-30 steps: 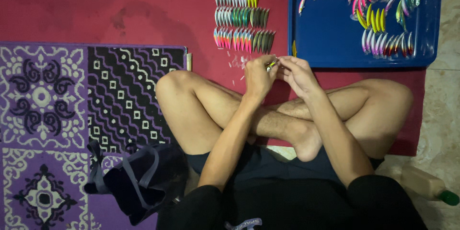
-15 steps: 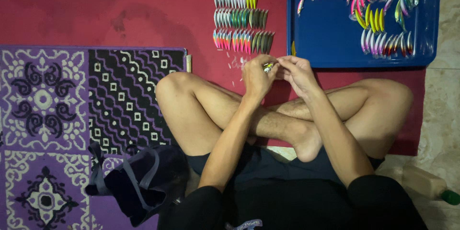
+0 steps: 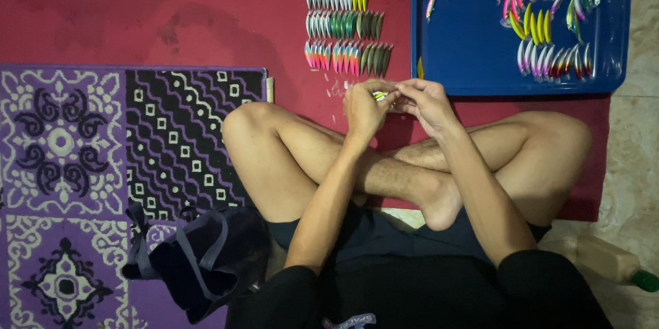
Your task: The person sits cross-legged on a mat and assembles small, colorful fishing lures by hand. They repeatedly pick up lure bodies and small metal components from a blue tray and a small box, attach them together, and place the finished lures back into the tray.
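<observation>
I sit cross-legged on a red mat [image 3: 171, 6]. My left hand [image 3: 364, 106] and my right hand [image 3: 424, 102] meet in front of my shins, fingertips pinched together on one small fishing lure [image 3: 379, 96] that shows yellow-green between them. Just beyond the hands lie three neat rows of colourful lures [image 3: 343, 27] on the mat. A blue tray [image 3: 467, 54] at the far right holds several loose pink, yellow and silver lures [image 3: 535, 0].
A purple patterned rug [image 3: 62, 164] and a black-and-purple patterned mat [image 3: 185, 137] lie at my left. A dark bag with straps [image 3: 199, 260] sits by my left thigh. A pale bottle with a green cap [image 3: 611, 260] lies on the tiled floor at lower right.
Both hands stay together on the small lure; the fingers have shifted only slightly. Nothing else has moved.
</observation>
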